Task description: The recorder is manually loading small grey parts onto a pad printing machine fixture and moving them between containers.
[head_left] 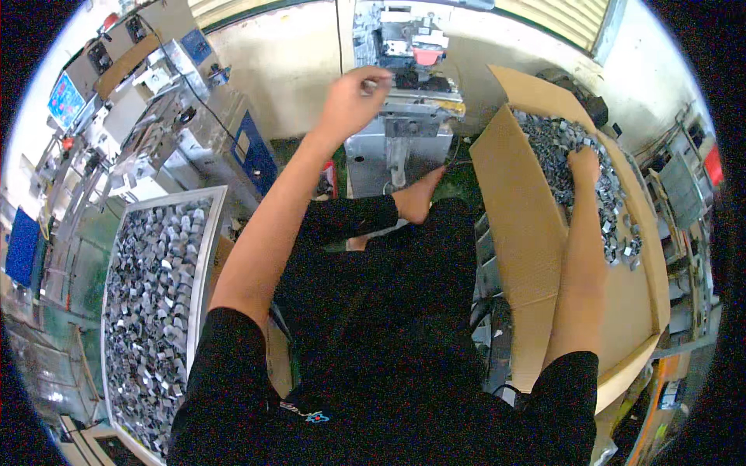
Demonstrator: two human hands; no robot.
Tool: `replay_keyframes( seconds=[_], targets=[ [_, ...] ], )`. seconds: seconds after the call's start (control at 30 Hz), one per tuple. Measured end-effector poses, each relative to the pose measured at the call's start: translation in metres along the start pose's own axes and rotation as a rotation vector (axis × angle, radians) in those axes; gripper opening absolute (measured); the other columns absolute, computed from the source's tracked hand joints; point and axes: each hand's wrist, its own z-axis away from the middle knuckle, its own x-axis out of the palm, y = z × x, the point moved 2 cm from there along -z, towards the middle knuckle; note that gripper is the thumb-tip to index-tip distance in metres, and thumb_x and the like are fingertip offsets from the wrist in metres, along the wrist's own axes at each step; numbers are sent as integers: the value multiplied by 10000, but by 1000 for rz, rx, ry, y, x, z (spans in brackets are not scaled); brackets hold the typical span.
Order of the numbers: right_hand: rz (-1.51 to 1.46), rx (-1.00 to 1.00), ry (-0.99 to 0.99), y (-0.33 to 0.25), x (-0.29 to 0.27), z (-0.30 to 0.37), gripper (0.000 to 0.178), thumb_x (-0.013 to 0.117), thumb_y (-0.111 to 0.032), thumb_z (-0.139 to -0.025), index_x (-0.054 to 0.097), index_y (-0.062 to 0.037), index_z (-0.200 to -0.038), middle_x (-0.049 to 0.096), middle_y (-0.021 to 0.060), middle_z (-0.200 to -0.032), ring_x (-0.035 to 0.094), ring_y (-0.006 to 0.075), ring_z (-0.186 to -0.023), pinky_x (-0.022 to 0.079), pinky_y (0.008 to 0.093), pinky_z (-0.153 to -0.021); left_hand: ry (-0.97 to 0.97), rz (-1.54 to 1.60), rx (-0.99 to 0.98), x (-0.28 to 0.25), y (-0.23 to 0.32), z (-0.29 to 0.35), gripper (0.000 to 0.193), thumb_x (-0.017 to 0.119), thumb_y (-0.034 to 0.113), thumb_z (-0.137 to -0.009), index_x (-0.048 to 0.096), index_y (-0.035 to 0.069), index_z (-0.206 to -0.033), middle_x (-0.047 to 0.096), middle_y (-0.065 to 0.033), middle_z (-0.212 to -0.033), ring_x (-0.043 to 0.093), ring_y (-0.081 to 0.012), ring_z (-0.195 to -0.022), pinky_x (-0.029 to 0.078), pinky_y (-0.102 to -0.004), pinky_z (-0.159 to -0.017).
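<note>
My left hand (356, 99) is raised in front of a small metal machine (420, 101) by the wall. Its fingers are curled toward the thumb, and whatever they may pinch is too small and blurred to name. My right hand (584, 165) reaches down into an open cardboard box (519, 225) on my right. Its fingers are bent in among many small grey metal pieces (558, 147) heaped at the far end of the box. The fingertips are partly hidden there, so I cannot make out what they grip.
On my left stands a metal-rimmed tray (219, 213) full of small grey metal pieces. Beyond it is a larger grey machine (203, 144) with a blue panel. A bare foot (420, 196) shows below the small machine. Metal shelving (684, 202) stands past the box.
</note>
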Motion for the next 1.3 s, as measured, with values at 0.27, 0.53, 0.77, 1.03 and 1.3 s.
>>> replay_keyframes(
  seconds=[0.27, 0.53, 0.77, 1.03, 1.3],
  targets=[
    [-33, -56, 99, -28, -3, 8, 364, 541, -352, -893, 668, -45, -1042, 700, 201, -1014, 679, 404, -944, 540, 513, -829, -81, -19, -282, 67, -71, -65, 284, 574, 229, -873, 737, 105, -1069, 707, -214, -974, 680, -379, -941, 522, -399, -854],
    [-456, -148, 505, -26, -14, 9, 248, 531, -214, -938, 539, 21, -1017, 653, 274, -876, 636, 480, -820, 500, 557, -723, -174, -35, -281, 77, -70, -65, 349, 568, 370, -900, 727, 155, -1124, 714, -176, -1041, 670, -372, -998, 511, -400, -902],
    [-743, -98, 480, -37, -17, 14, 332, 568, -305, -950, 579, 15, -1038, 670, 273, -937, 641, 447, -908, 499, 502, -792, -257, -97, -326, 73, -55, -57, 517, 501, 570, -910, 678, 204, -1231, 680, -146, -1199, 592, -404, -1148, 432, -444, -1030],
    [-806, 27, 347, -14, 6, -12, 370, 630, -354, -927, 661, 2, -1021, 699, 215, -907, 693, 338, -830, 531, 423, -737, -311, -140, -267, 70, -45, -59, 622, 503, 613, -926, 641, 112, -1268, 661, -173, -1232, 609, -353, -1160, 448, -396, -1017],
    [-1185, 26, 134, -27, 8, -2, 385, 683, -380, -932, 704, -13, -1049, 704, 67, -873, 608, 85, -699, 473, 234, -587, -288, -147, -199, 65, -49, -55, 612, 530, 614, -911, 637, 138, -1282, 674, -167, -1206, 635, -325, -1122, 467, -396, -992]
  ],
)
